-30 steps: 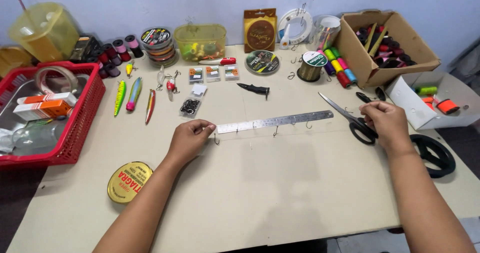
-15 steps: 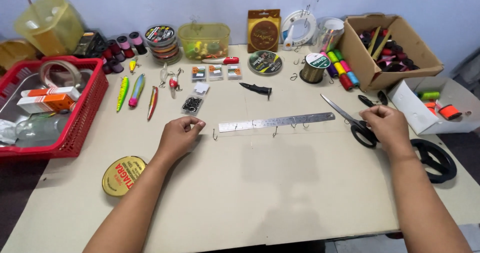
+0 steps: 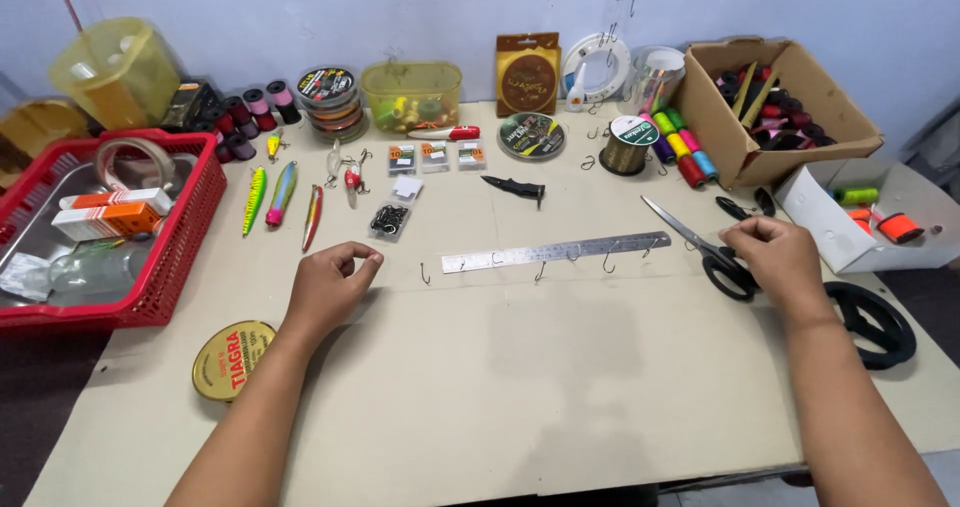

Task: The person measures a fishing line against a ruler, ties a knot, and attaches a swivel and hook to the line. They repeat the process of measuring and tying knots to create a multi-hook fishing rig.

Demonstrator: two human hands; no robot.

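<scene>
Hooks [image 3: 608, 263] are spaced along the ruler [image 3: 556, 253]; left hand [image 3: 330, 285] pinched empty, right hand [image 3: 780, 257] closed beside scissors [image 3: 700, 247].

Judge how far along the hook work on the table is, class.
Done: several hooks lie spaced along the steel ruler. In hand: the left hand pinches its fingertips together left of the ruler; whether anything is in its grip is unclear. The right hand rests at the scissors. Left: a bag of hooks remains.
</scene>
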